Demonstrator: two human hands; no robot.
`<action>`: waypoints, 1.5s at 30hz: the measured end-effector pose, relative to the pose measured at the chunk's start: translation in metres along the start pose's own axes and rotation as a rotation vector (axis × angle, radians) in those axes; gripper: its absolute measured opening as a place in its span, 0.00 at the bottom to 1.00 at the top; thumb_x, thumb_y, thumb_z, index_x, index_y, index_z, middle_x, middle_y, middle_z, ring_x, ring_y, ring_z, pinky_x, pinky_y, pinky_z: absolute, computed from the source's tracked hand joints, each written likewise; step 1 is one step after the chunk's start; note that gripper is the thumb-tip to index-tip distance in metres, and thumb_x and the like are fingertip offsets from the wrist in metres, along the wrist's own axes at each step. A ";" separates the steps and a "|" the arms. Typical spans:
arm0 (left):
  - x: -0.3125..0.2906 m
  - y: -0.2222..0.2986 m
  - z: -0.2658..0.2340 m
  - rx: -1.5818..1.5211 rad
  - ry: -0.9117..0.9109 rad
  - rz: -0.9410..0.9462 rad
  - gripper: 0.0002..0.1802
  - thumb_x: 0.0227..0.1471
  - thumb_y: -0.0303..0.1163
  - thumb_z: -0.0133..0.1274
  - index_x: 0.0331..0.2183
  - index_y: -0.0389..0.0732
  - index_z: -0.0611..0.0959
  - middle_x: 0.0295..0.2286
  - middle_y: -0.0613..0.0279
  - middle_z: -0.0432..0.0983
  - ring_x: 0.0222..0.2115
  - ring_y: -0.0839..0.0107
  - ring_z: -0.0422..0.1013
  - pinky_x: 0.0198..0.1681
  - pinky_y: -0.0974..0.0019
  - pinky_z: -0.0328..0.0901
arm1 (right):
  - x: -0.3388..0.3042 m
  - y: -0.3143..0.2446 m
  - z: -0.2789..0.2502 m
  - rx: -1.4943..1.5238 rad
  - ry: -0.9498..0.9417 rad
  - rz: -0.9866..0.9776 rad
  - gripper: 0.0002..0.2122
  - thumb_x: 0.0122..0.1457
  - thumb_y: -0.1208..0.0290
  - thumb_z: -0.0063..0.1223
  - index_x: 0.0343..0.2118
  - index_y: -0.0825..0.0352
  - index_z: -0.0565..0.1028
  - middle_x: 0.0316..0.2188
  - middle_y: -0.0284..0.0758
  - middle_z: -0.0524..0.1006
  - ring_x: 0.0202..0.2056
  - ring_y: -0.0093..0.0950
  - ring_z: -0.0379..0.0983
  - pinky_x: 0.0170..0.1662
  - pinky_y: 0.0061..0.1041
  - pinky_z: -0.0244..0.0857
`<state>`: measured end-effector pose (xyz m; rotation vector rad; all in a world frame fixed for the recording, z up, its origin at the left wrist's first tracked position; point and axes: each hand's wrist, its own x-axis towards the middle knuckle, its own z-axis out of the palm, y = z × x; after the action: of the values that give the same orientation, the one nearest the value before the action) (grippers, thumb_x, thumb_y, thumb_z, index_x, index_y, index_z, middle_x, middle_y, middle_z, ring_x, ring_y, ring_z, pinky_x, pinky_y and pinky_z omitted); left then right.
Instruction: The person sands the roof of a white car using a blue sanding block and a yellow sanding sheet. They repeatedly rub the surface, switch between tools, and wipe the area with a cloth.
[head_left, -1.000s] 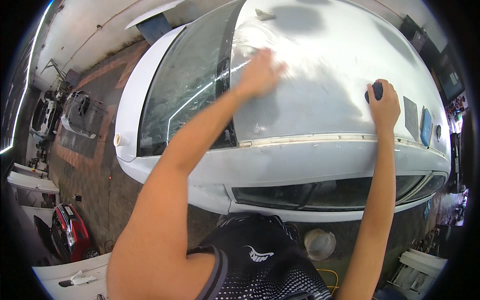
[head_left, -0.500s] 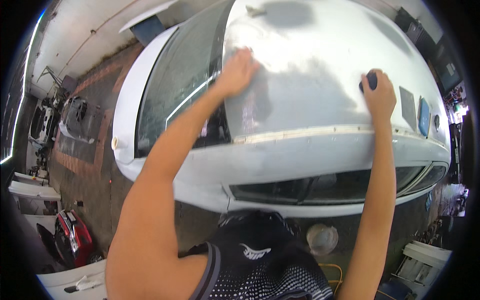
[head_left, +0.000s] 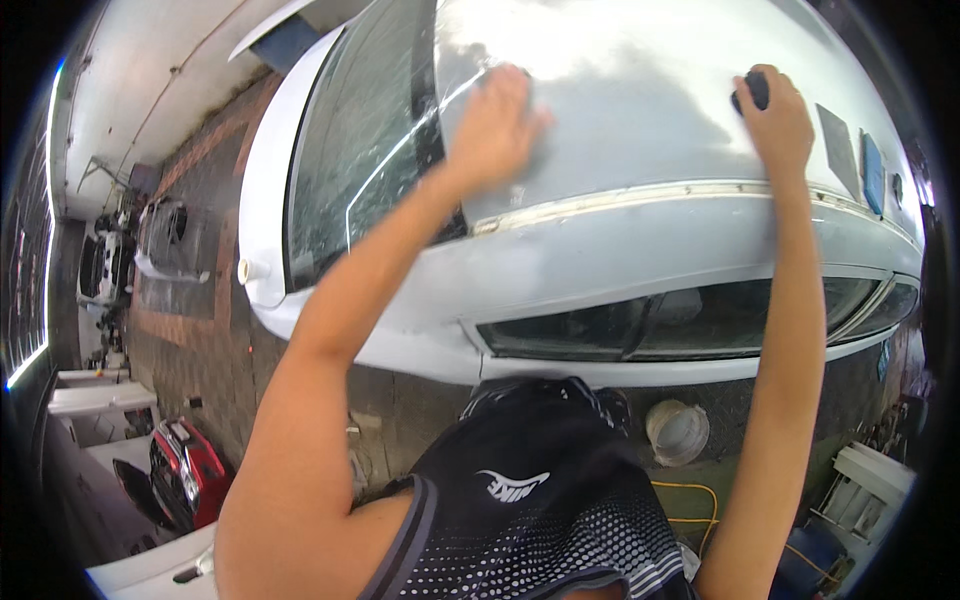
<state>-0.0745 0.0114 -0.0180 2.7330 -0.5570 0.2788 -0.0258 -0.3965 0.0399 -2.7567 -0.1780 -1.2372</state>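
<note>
Beneath both hands is the roof of a white car [head_left: 640, 130], with grey dull patches and a bright glare. My left hand [head_left: 500, 125] lies flat on the roof beside the top edge of the windscreen [head_left: 375, 140], its fingers stretched out and slightly blurred. Whether anything thin lies under that palm, I cannot tell. Farther right, my right hand [head_left: 782, 122] grips a small black rounded block [head_left: 756, 91] against the roof surface. To the right of it, a grey flat sheet [head_left: 838, 150] and a blue flat block [head_left: 873, 172] rest on the roof.
A pale trim strip [head_left: 620, 198] runs along the near roof edge, above the side windows [head_left: 680, 318]. On the floor by the car stands a whitish bucket [head_left: 678, 432], with a yellow hose [head_left: 714, 500] nearby. A red car front part [head_left: 190, 470] lies at the lower left.
The whole view has shifted, so the car sits higher in it. My left hand has slid slightly along the roof; my right hand still grips the black block.
</note>
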 end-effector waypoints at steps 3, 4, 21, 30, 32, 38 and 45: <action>-0.037 0.041 -0.003 -0.015 -0.033 0.288 0.48 0.72 0.61 0.37 0.72 0.28 0.53 0.73 0.38 0.44 0.75 0.48 0.40 0.76 0.47 0.37 | -0.002 -0.001 -0.001 -0.013 0.033 -0.018 0.13 0.63 0.54 0.62 0.43 0.56 0.78 0.38 0.33 0.81 0.42 0.38 0.81 0.41 0.40 0.75; -0.027 0.015 -0.004 -0.027 -0.023 0.226 0.49 0.72 0.61 0.38 0.72 0.28 0.54 0.73 0.37 0.44 0.75 0.47 0.40 0.76 0.47 0.37 | -0.002 -0.003 -0.003 -0.020 0.044 -0.026 0.13 0.63 0.55 0.62 0.43 0.56 0.78 0.38 0.33 0.81 0.42 0.38 0.81 0.41 0.40 0.75; 0.189 -0.075 0.020 0.074 0.139 -0.148 0.47 0.71 0.62 0.37 0.69 0.28 0.64 0.70 0.37 0.57 0.72 0.47 0.52 0.76 0.49 0.45 | 0.016 -0.032 0.004 -0.059 -0.036 0.092 0.11 0.61 0.59 0.64 0.42 0.57 0.78 0.38 0.32 0.80 0.42 0.36 0.80 0.39 0.40 0.77; 0.203 -0.072 -0.003 -0.054 0.144 -0.104 0.34 0.74 0.52 0.38 0.63 0.33 0.73 0.68 0.42 0.63 0.70 0.50 0.56 0.73 0.48 0.52 | 0.009 -0.021 -0.006 -0.040 -0.017 0.108 0.12 0.60 0.59 0.65 0.42 0.57 0.78 0.37 0.32 0.80 0.41 0.35 0.80 0.38 0.38 0.77; 0.201 -0.049 0.012 0.029 0.057 0.082 0.34 0.74 0.51 0.37 0.63 0.32 0.73 0.68 0.42 0.63 0.70 0.49 0.56 0.73 0.47 0.52 | 0.010 -0.021 -0.002 -0.047 -0.032 0.103 0.12 0.60 0.59 0.65 0.42 0.57 0.78 0.37 0.32 0.80 0.40 0.35 0.80 0.37 0.39 0.77; 0.172 -0.051 0.000 -0.246 0.072 0.126 0.36 0.73 0.52 0.38 0.65 0.30 0.70 0.67 0.39 0.62 0.70 0.47 0.56 0.74 0.52 0.51 | 0.002 -0.009 -0.008 -0.067 -0.013 0.121 0.12 0.60 0.59 0.65 0.41 0.57 0.78 0.37 0.31 0.80 0.40 0.36 0.80 0.37 0.38 0.77; 0.154 0.019 0.024 -0.067 0.013 0.335 0.39 0.72 0.56 0.40 0.70 0.36 0.66 0.71 0.47 0.56 0.73 0.53 0.51 0.75 0.55 0.46 | 0.008 0.001 -0.007 -0.099 0.011 0.128 0.12 0.60 0.58 0.65 0.41 0.57 0.78 0.37 0.31 0.80 0.40 0.36 0.80 0.37 0.39 0.77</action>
<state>0.0595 -0.0663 0.0047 2.5618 -1.0021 0.3509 -0.0258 -0.3979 0.0506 -2.7928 0.0626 -1.2601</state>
